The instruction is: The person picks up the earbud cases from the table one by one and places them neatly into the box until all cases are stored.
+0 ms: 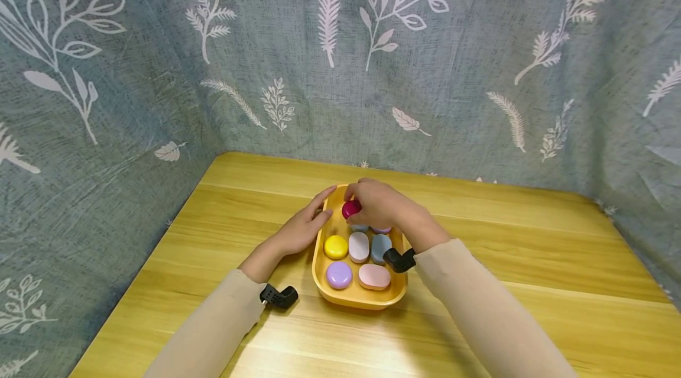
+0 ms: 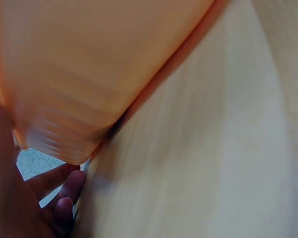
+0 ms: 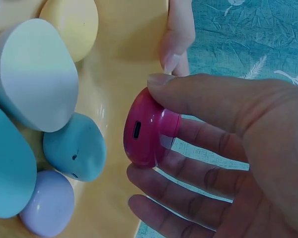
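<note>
My right hand (image 1: pixel 376 199) pinches a glossy magenta case (image 3: pixel 144 131), which has a small charging-port slot and looks like an earbud case. It is held between thumb and fingers over the far left end of a yellow-orange tray (image 1: pixel 318 271). My left hand (image 1: pixel 303 229) holds the tray's left side, with the thumb over the rim and fingers along the outer wall. Inside the tray lie a yellow round case (image 1: pixel 336 246), a purple round case (image 1: pixel 339 275), a pink oblong one (image 1: pixel 374 277), a whitish oblong one (image 1: pixel 359 247) and a blue-grey one (image 1: pixel 380 246).
A small teal case (image 3: pixel 74 148) and a lilac case (image 3: pixel 47 203) sit in the tray near my right hand, partly covered by it in the head view. The tray stands on a wooden table (image 1: pixel 505 283), with a leaf-patterned grey-blue curtain (image 1: pixel 340 88) behind.
</note>
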Tool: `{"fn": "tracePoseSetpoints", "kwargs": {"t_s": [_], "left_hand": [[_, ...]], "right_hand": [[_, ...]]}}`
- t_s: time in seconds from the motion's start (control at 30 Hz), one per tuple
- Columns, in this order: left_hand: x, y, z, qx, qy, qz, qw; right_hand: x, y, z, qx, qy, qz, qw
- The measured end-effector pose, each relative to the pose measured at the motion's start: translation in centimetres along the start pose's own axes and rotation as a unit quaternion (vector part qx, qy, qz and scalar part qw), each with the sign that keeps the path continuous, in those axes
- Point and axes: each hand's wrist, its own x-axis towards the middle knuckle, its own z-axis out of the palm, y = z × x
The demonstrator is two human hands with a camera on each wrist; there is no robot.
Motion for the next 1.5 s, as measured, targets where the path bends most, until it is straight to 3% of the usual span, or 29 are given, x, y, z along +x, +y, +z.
{"fn": "tracePoseSetpoints", "kwargs": {"t_s": [0.5,0.87,1.5], "left_hand": [[0.1,0.0,0.2,-0.001,0.004,-0.007,1.0],[0.2,-0.2,0.3,-0.009,0.005,-0.006,0.9999],[0.1,-0.2,0.1,-0.021,-0.002,0.002,0.9998]], "right_hand": [[1.2,-0.1,0.6,-0.007,-0.002,-0.018,0.9998],[2.3,-0.7,1.2,0.009,-0.021,0.001,0.9997],[3.5,-1.0,2.3,0.014,-0.029,-0.008,0.9994]]}}
